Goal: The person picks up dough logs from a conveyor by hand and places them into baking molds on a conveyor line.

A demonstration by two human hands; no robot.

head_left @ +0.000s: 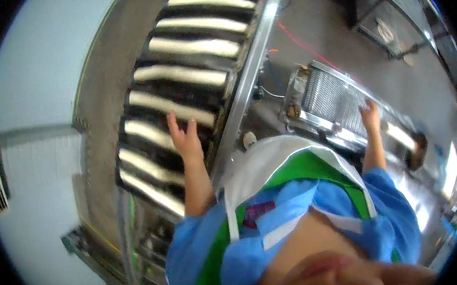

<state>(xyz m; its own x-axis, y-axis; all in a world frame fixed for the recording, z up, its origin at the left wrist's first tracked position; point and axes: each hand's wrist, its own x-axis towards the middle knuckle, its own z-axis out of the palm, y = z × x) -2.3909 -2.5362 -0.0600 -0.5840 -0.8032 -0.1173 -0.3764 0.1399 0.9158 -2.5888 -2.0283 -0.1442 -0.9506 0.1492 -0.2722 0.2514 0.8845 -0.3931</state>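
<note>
Cream strips [181,75] and a black, seemingly unpatterned conveyor [188,94]

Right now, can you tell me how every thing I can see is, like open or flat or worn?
Left hand: open, fingers spread
Right hand: raised by the mesh, grip unclear
Pale strips: lying apart in rows
Dark surface: bearing the strips
Metal mesh: set in a frame, moving or still unclear
White apron: worn
Blue shirt: worn
</note>
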